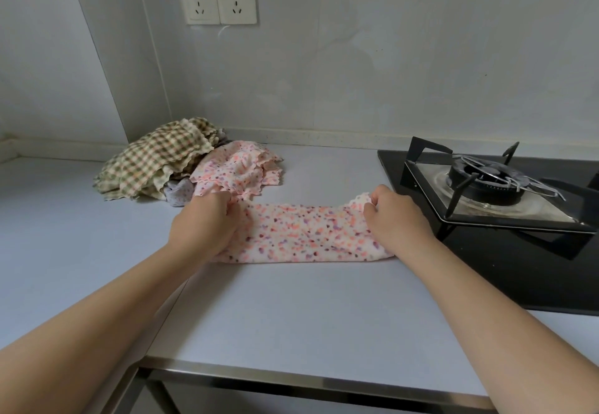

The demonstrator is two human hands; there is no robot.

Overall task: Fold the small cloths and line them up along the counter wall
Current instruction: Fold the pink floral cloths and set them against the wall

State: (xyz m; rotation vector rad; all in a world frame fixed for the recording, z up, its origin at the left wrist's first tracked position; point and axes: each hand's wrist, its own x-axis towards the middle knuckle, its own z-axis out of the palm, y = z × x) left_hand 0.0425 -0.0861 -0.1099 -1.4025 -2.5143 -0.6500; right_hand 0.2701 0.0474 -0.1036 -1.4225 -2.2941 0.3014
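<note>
A pink speckled cloth (304, 235) lies folded into a long strip on the white counter (291, 310). My left hand (204, 222) grips its left end, fingers curled into the fabric. My right hand (393, 219) pinches the strip's right end, where a scalloped corner sticks up. Behind them, near the wall corner, sits a loose pile: a green checked cloth (155, 160), another pink speckled cloth (240, 167) and a pale grey dotted one (178, 193) partly buried.
A black gas hob (486, 186) with a raised pan support stands right beside my right hand. The wall (356, 73) runs along the counter's back with two sockets (220, 0). The counter's steel front edge (291, 378) is near me.
</note>
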